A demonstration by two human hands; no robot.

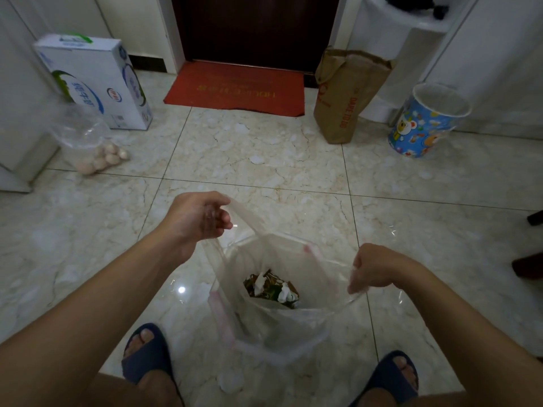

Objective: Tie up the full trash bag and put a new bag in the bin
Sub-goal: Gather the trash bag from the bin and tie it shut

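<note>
Clear trash bag [282, 327], mouth open, held apart: left hand [196, 218] and right hand [370, 267] each closed on one handle.

I see the clear trash bag [279, 292] low in the frame's center, mouth wide open, wrappers and tissue at its bottom; the cartoon-printed bin [426, 121] stands upper right, already lined.
</note>
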